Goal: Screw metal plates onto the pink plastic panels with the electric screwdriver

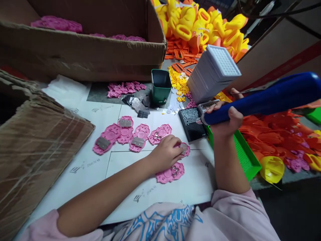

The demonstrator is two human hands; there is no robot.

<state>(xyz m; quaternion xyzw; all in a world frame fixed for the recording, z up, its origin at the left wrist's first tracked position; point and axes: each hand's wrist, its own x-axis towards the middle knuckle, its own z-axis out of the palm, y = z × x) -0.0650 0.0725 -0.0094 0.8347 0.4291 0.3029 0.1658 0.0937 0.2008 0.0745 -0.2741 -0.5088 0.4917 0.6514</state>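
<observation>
My left hand [167,152] is closed over a pink plastic part with a small metal plate [185,149], pressing it onto the white paper [82,164]. My right hand [227,117] grips a blue electric screwdriver [265,98], its tip over a black tray of small screws [192,123]. Another pink part [170,173] lies just below my left hand. Several more pink parts with metal plates [125,134] lie in a row to the left.
A big cardboard box [82,50] with pink parts stands at the back. Nearby are a green cup [161,85], a stack of white trays [212,72], yellow and orange plastic parts [198,26], a green tray [247,157] and a flattened carton [32,144] at left.
</observation>
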